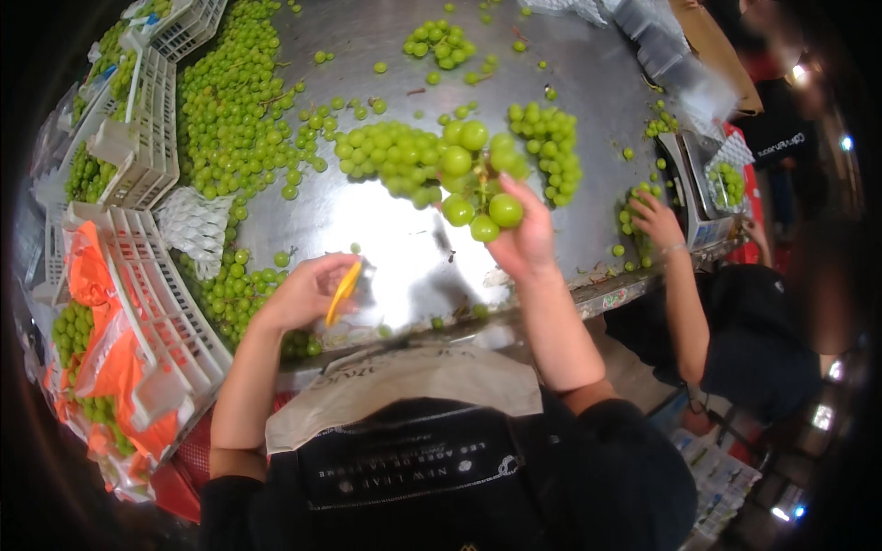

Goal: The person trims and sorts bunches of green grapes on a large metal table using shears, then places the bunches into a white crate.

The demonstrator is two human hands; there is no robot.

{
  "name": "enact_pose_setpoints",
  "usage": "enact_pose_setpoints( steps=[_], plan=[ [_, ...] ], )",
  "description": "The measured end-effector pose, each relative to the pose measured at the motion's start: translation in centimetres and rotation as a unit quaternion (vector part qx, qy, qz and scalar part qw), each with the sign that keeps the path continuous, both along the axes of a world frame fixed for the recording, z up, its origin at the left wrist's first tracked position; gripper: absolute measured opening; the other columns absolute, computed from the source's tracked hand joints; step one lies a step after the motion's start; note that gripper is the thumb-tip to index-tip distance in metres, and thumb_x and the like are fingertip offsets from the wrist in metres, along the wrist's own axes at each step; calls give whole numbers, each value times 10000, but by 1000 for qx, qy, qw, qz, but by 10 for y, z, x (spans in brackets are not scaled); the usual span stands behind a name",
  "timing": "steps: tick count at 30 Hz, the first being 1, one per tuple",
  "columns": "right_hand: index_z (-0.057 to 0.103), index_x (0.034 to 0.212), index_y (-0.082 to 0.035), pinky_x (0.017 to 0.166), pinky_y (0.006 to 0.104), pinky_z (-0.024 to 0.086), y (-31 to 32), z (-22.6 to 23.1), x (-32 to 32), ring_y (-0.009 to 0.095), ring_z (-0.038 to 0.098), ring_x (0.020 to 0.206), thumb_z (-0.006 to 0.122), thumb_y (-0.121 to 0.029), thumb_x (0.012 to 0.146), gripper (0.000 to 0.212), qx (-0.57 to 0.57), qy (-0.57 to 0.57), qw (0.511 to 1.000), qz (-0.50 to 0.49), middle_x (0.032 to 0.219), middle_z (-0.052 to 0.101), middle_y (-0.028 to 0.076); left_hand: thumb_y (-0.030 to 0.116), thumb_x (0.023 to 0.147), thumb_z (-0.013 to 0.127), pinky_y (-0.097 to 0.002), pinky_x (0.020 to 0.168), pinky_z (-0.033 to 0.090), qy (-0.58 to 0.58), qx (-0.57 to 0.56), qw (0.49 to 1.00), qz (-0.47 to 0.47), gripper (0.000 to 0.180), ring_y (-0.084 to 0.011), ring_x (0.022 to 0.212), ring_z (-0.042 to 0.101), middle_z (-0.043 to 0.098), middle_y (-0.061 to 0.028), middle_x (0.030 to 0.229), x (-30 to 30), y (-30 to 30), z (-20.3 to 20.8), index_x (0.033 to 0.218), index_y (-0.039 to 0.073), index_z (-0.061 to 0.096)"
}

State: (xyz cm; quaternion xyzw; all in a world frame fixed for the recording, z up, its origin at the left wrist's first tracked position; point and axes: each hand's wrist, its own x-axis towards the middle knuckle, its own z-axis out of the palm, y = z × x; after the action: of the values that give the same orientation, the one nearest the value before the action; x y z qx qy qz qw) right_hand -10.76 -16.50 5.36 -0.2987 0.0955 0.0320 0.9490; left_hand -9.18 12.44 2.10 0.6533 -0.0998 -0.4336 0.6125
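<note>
My left hand (312, 292) is closed around a small tool with a curved yellow handle (344, 292), apparently scissors; its blades cannot be made out. It hovers over the near edge of the metal table. Raised above the table, my right hand (528, 230) grips a small bunch of green grapes (475, 184) by its stem side, with part of the bare stem showing between the berries. Behind it lie a larger grape bunch (388, 156) to the left and another bunch (548, 147) to the right. A single loose grape (356, 248) rests just beyond my left hand.
A big heap of grapes (230, 101) covers the table's left side, beside white plastic crates (175, 303). White foam netting (196, 227) lies there. At right, a co-worker's hand (657, 220) touches grapes near a scale (703, 197) holding a clear box. Loose grapes dot the metal table (331, 46).
</note>
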Motion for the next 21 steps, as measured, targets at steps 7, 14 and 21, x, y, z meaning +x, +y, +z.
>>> enact_pose_setpoints(
  steps=[7, 14, 21],
  plan=[
    [410, 1230, -20, 924, 347, 406, 19, 14, -5, 215, 505, 1068, 484, -106, 873, 374, -97, -26, 995, -6, 1166, 514, 108, 54, 738, 654, -328, 793, 471, -407, 155, 899, -43, 532, -250, 957, 607, 597, -128, 1141, 0, -26, 85, 1248, 92, 506],
    [383, 1250, -26, 905, 338, 417, 29, 13, -8, 200, 498, 1068, 490, -116, 881, 395, -118, -38, 992, 20, 1166, 501, 99, 83, 725, 647, -384, 781, 479, -472, 204, 855, -63, 491, -364, 902, 598, 612, -206, 1012, 6, -37, 97, 1201, 45, 533],
    [377, 1268, -37, 889, 335, 430, 28, 13, -7, 196, 498, 1075, 499, -158, 895, 411, -115, -41, 991, 48, 1191, 492, 95, 92, 703, 651, -395, 783, 478, -489, 223, 839, -82, 541, -372, 904, 592, 607, -211, 1022, 9, -37, 100, 1224, 50, 512]
  ],
)
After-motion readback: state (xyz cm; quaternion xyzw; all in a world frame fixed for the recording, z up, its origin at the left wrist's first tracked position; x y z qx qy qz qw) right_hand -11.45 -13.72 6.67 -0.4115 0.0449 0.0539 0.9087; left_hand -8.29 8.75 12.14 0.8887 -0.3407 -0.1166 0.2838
